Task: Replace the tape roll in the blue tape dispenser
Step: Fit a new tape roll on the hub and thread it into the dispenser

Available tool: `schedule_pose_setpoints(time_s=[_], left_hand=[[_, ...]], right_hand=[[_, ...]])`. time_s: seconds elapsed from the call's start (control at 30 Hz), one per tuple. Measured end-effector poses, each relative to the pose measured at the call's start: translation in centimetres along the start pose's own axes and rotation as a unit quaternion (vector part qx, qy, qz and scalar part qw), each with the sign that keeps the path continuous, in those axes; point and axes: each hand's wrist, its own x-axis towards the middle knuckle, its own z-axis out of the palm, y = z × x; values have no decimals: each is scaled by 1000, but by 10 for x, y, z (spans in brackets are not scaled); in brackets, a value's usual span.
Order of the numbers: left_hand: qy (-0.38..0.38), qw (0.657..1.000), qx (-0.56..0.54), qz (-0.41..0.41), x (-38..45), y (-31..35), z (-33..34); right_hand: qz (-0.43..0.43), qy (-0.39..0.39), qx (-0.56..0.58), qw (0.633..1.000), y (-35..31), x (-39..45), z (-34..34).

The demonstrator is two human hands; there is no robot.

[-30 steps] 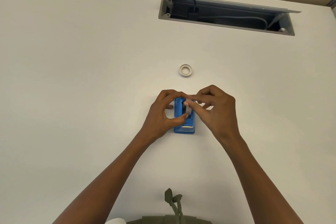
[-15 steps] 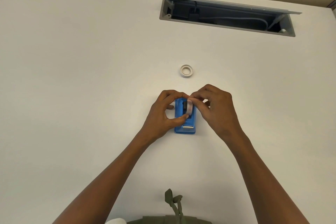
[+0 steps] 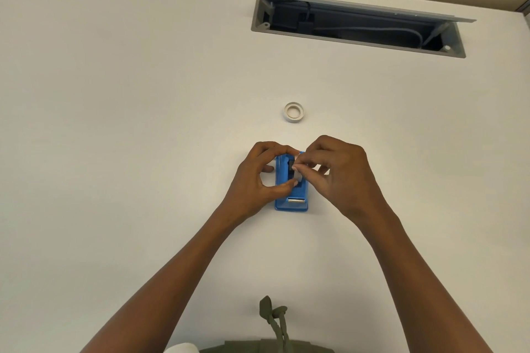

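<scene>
The blue tape dispenser (image 3: 292,200) lies flat on the white table (image 3: 143,152), its metal cutter at the near end. My left hand (image 3: 255,180) grips its left side between thumb and fingers. My right hand (image 3: 338,172) pinches a whitish tape roll (image 3: 297,173) over the dispenser's dark well; how deep the roll sits is hidden by my fingers. A second tape roll (image 3: 294,112), white with an open core, lies flat on the table a short way beyond the dispenser.
An open grey cable tray (image 3: 358,24) with cords inside is set into the table at the far right. An olive strap (image 3: 275,321) hangs at the near edge. The table's far edge curves at the top left.
My right hand has pushed the roll a little lower and to the left over the dispenser well. My left hand has kept its grip, and the spare roll has stayed put.
</scene>
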Motion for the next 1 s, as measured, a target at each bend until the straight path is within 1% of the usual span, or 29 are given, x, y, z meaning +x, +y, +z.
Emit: schedule_pose_setpoints(time_s=[0.1,0.23,0.33,0.43,0.57,0.7,0.83,1.0], left_hand=[[1,1000,1,-4,0,-1,1],[-1,1000,7,-10,0,-1,1],[-4,1000,10,-11,-1,0,1],[-12,1000,10,-7,-3,1,0],[-69,997,-12,-29,-7,0,-7],[-122,992,36,-24,-8,-6,-9],[-122,990,70,-20,-9,-11,-7],[-116,991,70,-20,-8,-13,-6]], right_hand=[[-22,-12,-47,999,0,-4,3],[21,-27,-29,999,5,-4,7],[49,-20,-13,998,9,-3,11],[60,-5,-48,997,9,-6,15],[41,26,-99,994,5,-14,21],[14,82,-135,987,0,-24,29],[-3,138,-154,978,1,-33,36],[-9,167,-174,970,6,-43,45]])
